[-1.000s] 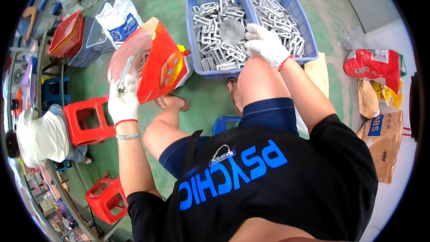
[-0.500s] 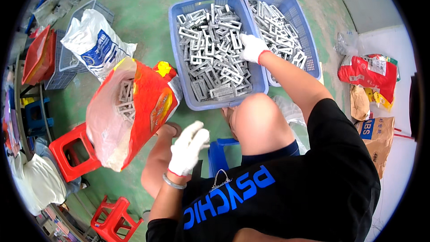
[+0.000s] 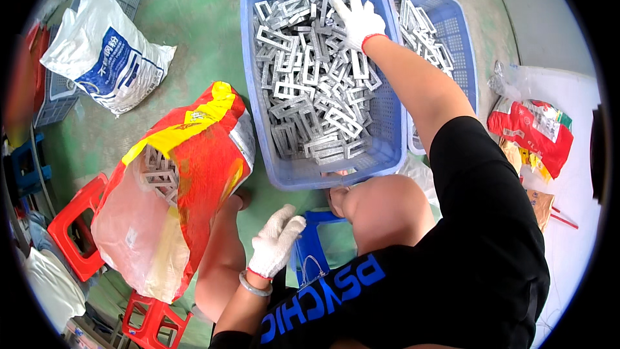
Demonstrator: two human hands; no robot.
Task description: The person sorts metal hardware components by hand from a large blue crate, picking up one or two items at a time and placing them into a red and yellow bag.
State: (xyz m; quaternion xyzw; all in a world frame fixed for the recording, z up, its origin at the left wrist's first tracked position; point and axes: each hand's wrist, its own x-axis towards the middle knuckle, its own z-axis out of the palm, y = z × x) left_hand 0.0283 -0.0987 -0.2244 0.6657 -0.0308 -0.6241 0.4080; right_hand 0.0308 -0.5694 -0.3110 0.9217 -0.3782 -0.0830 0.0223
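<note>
A blue plastic basket (image 3: pixel 381 167) in front of me is piled with silvery rectangular metal frames (image 3: pixel 310 68). My right hand (image 3: pixel 358 22), in a white knit glove with a red cuff, reaches to the far right part of this pile. Its fingers are spread, and I cannot tell whether the fingertips touch the frames. My left hand (image 3: pixel 276 242), gloved the same way, hovers above my lap by a blue stool (image 3: pixel 312 231). Its fingers are stretched out and hold nothing. Left of my knees stands an opened red and yellow sack (image 3: pixel 210 155) with more such metal frames inside.
A second blue basket (image 3: pixel 455 32) of metal frames adjoins the first on the right. At the left are a white and blue sack (image 3: pixel 110 58), a red stool (image 3: pixel 61 226) and another red stool (image 3: pixel 155 323). A red bag (image 3: pixel 536 132) lies by the right wall.
My right hand has moved from the basket's right side toward its far end, and its fingers have spread. My left hand stays low near my lap. The whole view has shifted.
</note>
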